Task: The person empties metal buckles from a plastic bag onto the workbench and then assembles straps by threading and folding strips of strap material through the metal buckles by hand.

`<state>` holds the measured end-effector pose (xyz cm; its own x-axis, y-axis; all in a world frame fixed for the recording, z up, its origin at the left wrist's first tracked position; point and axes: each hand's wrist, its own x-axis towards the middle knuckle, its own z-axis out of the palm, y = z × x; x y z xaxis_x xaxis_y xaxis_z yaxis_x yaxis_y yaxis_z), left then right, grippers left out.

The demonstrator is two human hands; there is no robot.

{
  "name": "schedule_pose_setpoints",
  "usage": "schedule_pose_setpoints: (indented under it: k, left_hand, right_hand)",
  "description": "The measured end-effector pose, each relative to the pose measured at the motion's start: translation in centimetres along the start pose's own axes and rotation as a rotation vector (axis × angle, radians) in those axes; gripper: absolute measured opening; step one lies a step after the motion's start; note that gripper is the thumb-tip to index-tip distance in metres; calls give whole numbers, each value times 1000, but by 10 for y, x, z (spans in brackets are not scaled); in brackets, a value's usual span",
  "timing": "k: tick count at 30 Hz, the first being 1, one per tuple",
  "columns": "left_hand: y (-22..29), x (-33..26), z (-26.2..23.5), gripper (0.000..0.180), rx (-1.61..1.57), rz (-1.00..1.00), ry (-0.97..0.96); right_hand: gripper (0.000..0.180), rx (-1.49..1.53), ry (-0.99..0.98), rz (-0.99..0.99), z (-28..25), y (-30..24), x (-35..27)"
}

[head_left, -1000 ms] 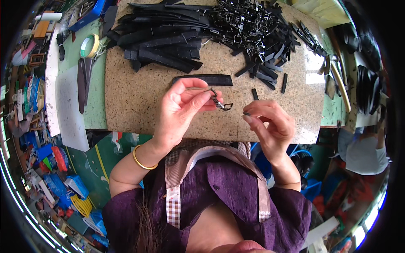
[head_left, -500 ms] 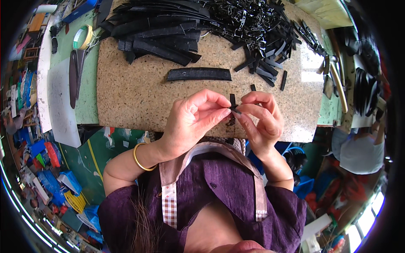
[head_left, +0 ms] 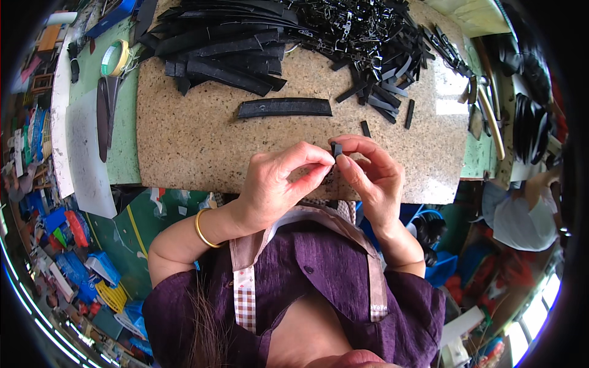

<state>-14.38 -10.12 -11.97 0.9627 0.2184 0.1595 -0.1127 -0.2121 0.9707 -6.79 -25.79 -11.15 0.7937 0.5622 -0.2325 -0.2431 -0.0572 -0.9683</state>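
My left hand and my right hand meet over the near edge of a speckled stone slab. Together their fingertips pinch a small black strap piece; a metal clip seen earlier is now hidden between the fingers. A gold bangle rings my left wrist. One curved black strap lies alone on the slab just beyond my hands.
A pile of long black straps sits at the slab's far left, a heap of black metal clips at far centre, short black strips to the right. Tape roll and scissors lie left. Another person sits right.
My hands were apart, the left holding a small metal clip and the right a short strap piece. They have come together and now pinch the piece between them, closer to me.
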Motion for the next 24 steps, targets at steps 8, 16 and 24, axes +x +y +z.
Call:
schedule_pose_setpoints:
  k: [8, 16, 24]
  left_hand:
    - [6, 7, -14, 19, 241, 178, -69]
    - [-22, 24, -80, 31, 814, 269, -62]
    - [24, 18, -65, 26, 148, -188, -110]
  right_hand:
    - [15, 56, -15, -169, -1, 14, 2]
    - [11, 185, 71, 96, 1, 7, 10]
    - [12, -76, -193, -268, 13, -6, 8]
